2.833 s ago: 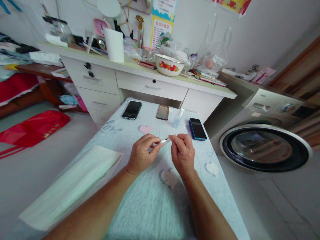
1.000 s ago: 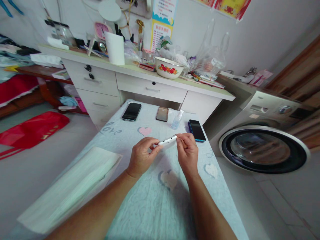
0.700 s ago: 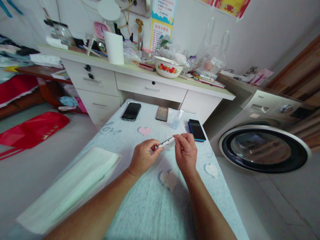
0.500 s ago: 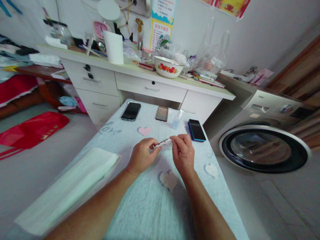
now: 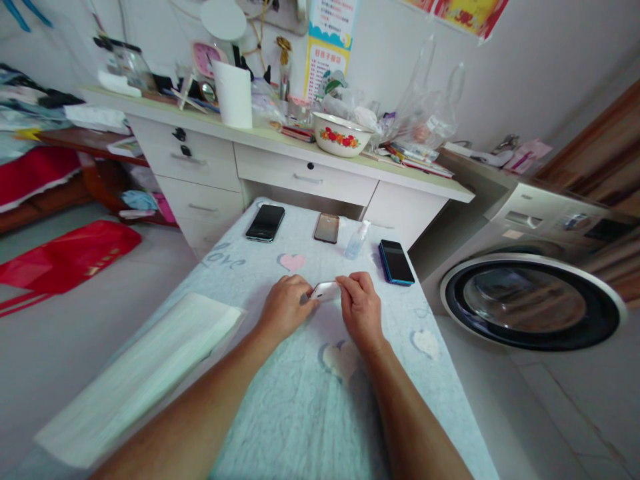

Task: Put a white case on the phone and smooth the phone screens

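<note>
The left hand (image 5: 287,303) is reaching in from 7 o'clock, its forearm (image 5: 200,423) slanting across the pale blue, cloth-covered tabletop (image 5: 295,420). Its fingers are closing on the left end of a slim white-and-silver, phone-like slab (image 5: 325,291), with the thumb lying along the near side. The right hand (image 5: 362,308) is coming in from 5 o'clock, knuckles bending, its thumb and index finger pinching the slab's right end while the other fingers are curling toward the palm. Between them, the hands are holding the slab above the tabletop. From the slab, a black rectangular phone (image 5: 265,223) is lying toward 11 o'clock, a translucent brown rectangular case (image 5: 327,228) at 12, a clear plastic spray bottle (image 5: 355,243) is standing toward 1, and a blue-edged black phone (image 5: 397,262) is lying toward 2.
</note>
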Demonstrator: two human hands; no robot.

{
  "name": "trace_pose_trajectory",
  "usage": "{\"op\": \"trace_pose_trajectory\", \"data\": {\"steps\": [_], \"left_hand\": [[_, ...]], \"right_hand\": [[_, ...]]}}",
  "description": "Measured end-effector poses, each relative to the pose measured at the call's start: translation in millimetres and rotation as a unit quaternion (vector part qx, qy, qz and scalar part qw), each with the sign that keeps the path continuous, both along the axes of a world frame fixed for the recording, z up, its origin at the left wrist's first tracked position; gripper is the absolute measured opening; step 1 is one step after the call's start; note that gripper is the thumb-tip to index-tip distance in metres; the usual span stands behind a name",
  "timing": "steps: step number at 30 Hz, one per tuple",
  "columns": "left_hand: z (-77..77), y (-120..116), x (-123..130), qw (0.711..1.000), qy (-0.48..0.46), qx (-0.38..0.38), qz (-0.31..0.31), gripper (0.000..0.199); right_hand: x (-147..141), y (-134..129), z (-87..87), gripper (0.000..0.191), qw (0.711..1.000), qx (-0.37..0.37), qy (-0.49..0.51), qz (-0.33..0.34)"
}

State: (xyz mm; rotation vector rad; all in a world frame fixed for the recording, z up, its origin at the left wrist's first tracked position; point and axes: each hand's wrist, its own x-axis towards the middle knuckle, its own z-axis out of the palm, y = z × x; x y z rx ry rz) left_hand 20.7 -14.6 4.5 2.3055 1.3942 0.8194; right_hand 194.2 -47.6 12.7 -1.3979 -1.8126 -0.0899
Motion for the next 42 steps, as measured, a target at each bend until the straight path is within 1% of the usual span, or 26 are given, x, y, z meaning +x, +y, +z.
{"op": "trace_pose_trajectory", "data": {"steps": [6, 10, 12, 14, 16, 19, 23, 29, 33, 37, 42], "left_hand": [[-9.0, 2.5, -2.8, 0.998, 0.065, -0.005, -0.008, 0.014], [-8.6, 3.6, -3.9, 0.997, 0.069, -0.017, -0.010, 0.013], [-4.6, 3.7, -4.2, 0.999, 0.047, -0.021, -0.005, 0.011], [0.4, 3.3, -4.5, 1.000, 0.002, -0.016, 0.002, 0.012], [4.9, 2.6, -4.8, 0.999, -0.050, -0.004, -0.016, 0.010], [8.4, 1.6, -4.8, 0.995, -0.093, -0.011, -0.019, 0.004], [8.1, 1.5, -3.8, 0.993, -0.113, -0.035, -0.020, 0.000], [4.3, 3.4, -3.1, 0.988, -0.143, -0.052, -0.020, 0.004], [1.2, 4.9, -3.8, 0.986, -0.157, -0.056, -0.025, 0.002], [0.3, 5.2, -4.0, 0.985, -0.160, -0.056, -0.029, 0.002], [0.0, 5.4, -3.7, 0.984, -0.163, -0.066, -0.025, 0.005]], "right_hand": [[-4.7, 1.2, -4.0, 0.027, 1.000, -0.018, -0.018, 0.009], [-6.6, 2.1, -3.9, 0.028, 0.999, -0.021, -0.026, 0.009], [-7.1, 2.2, -3.3, 0.028, 0.999, -0.022, -0.026, 0.009], [-7.5, 2.1, -2.6, 0.027, 0.999, -0.023, -0.025, 0.008], [-7.9, 2.1, -1.9, 0.026, 0.999, -0.023, -0.023, 0.009], [-8.7, 2.0, -1.4, 0.026, 1.000, -0.020, -0.021, 0.009], [-12.0, 1.5, -1.8, 0.025, 1.000, -0.016, -0.017, 0.018], [-24.4, -2.7, -3.3, 0.026, 0.997, -0.026, -0.036, 0.062], [-29.9, -6.5, -2.1, 0.029, 0.994, -0.040, -0.048, 0.084], [-26.4, -7.1, -0.4, 0.032, 0.995, -0.048, -0.050, 0.077], [-11.9, -1.3, -4.0, 0.029, 0.998, -0.026, -0.041, 0.038]]}}
